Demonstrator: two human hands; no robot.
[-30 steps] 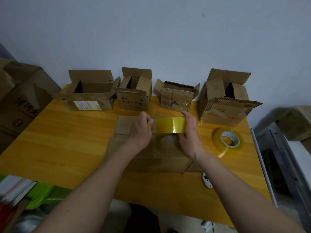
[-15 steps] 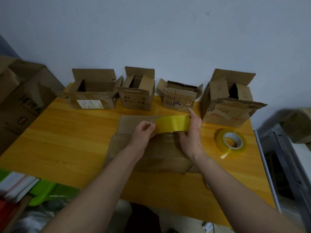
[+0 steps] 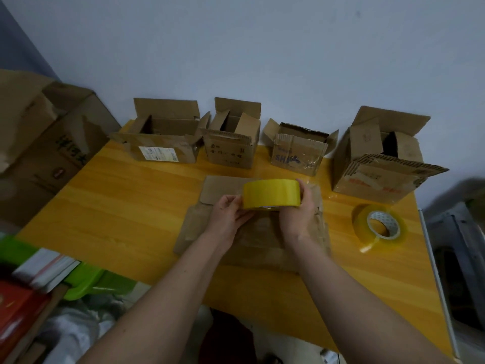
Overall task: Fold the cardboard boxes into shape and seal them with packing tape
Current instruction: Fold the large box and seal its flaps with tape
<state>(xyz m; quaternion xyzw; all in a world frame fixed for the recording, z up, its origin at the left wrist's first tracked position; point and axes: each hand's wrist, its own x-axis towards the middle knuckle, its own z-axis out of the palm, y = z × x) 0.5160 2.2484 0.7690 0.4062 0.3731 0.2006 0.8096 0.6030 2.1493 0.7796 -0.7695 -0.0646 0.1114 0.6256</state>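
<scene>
A yellow tape roll is held up above a flattened cardboard box lying on the yellow table. My right hand grips the roll's right side, fingers curled over its top. My left hand pinches at the roll's left edge with thumb and fingers. Several open, folded boxes stand in a row at the table's back: a wide one, a second, a small one and a large one.
A second, clear-yellow tape roll lies on the table at the right. Big cardboard cartons stand left of the table. Books, a red box and a green item sit below the table's front left. A metal frame is at the right.
Both hands have lifted the yellow roll slightly and tilted it so more of its face shows. The camera view has shifted a little; the flat box has not moved.
</scene>
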